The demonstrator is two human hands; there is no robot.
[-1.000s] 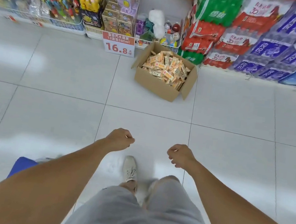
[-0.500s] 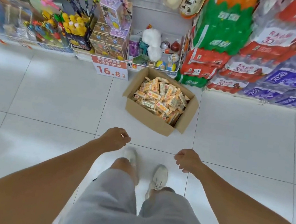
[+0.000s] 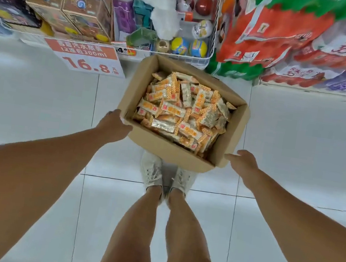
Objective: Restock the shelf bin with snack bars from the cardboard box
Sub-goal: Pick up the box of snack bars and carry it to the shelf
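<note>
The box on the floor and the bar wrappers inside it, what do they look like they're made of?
Cardboard box: plain brown cardboard, matte, with folded flaps and raw cut edges, probably corrugated. Snack bars: thin plastic or foil film by the look, glossy; the orange and white wrappers catch the light and have crimped zigzag ends.

Open floor (image 3: 37, 99) flanks the cardboard box (image 3: 164, 149); wire basket (image 3: 200, 59) seemingly crowds behind.
</note>
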